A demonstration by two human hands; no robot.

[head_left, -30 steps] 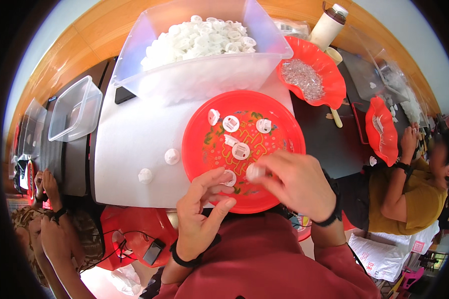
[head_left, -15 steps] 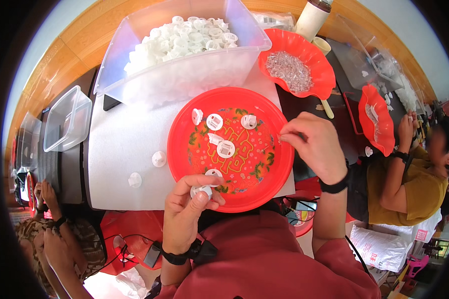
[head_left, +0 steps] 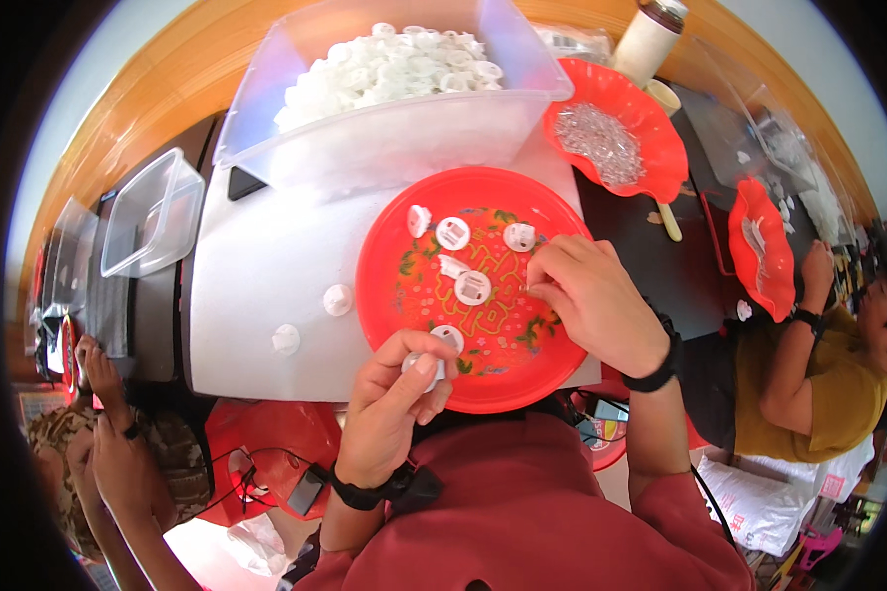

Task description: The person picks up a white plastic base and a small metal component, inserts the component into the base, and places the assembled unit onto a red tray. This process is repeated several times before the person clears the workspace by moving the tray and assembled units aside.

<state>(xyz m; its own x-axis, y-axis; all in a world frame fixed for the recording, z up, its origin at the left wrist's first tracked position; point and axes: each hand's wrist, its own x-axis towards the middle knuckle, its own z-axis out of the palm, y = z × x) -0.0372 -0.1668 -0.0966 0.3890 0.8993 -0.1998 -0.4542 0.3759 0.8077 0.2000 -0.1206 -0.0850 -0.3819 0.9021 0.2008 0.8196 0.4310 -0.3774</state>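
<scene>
Over the near left rim of a round red tray (head_left: 382, 313), my left hand (head_left: 389, 404) is closed, holding a small white round plastic piece (head_left: 422, 370) between thumb and fingers. My right hand (head_left: 596, 305) hovers above the tray's right side, thumb and forefinger pinched together. Whatever lies in that pinch is too small to make out. Several similar white pieces lie on the patterned tray, one white disc (head_left: 473, 288) near the middle and another white piece (head_left: 519, 236) toward the far right. Just beyond my left fingertips is one more white disc (head_left: 447, 339).
A translucent bin (head_left: 394, 138) heaped with white pieces stands behind the tray. Far right, a wavy red bowl (head_left: 660, 158) holds clear slivers. Two white pieces, one a cap (head_left: 338, 299), lie on the white sheet (head_left: 256, 256). People sit at both sides, one in a mustard shirt (head_left: 769, 394).
My right hand has moved left and inward over the tray, still pinched. My left hand keeps its hold on the white piece. The whole view has shifted slightly.
</scene>
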